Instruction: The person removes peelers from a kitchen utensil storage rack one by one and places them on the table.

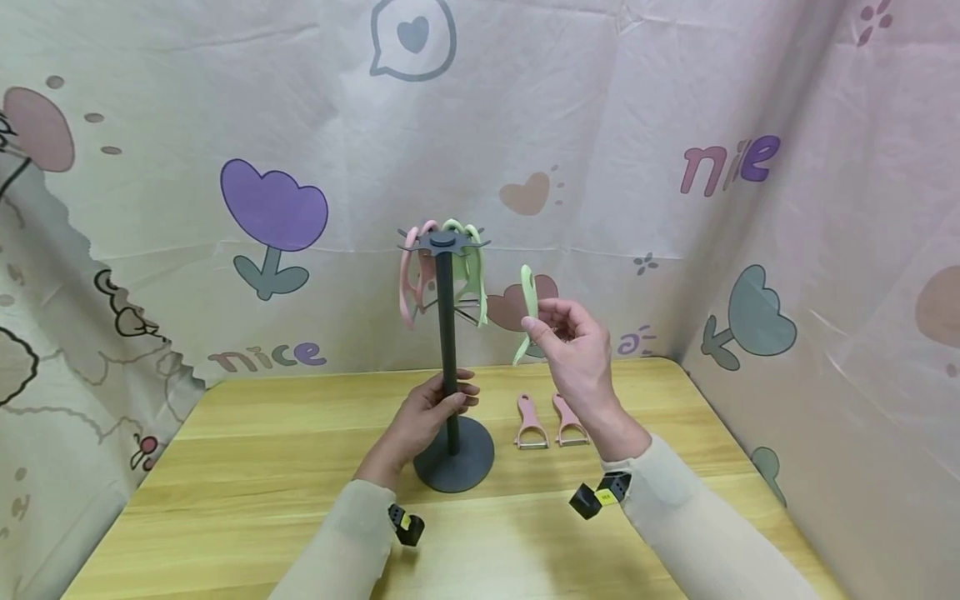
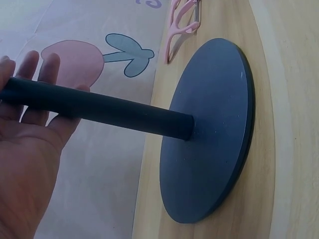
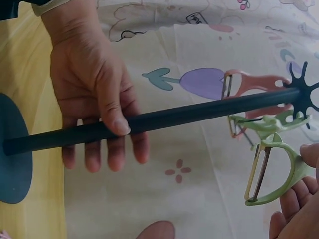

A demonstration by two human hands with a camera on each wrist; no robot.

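Observation:
A dark grey stand (image 1: pixel 447 333) with a round base rises from the table, a spoked rack at its top. My left hand (image 1: pixel 426 419) holds the lower part of its pole, thumb on one side and fingers behind. Pink peelers (image 1: pixel 406 279) hang on the rack's left and green peelers (image 1: pixel 481 279) on its right. To the right of the rack, my right hand (image 1: pixel 581 354) pinches another green peeler (image 1: pixel 529 293) by its handle, apart from the hooks. In the right wrist view that peeler's blade (image 3: pixel 260 174) faces the pole.
Two pink peelers, one nearer the stand (image 1: pixel 528 412) and one farther right (image 1: pixel 564 408), lie on the wooden table (image 1: pixel 285 467) right of the base. A printed cloth (image 1: pixel 360 150) hangs behind the table and along its sides.

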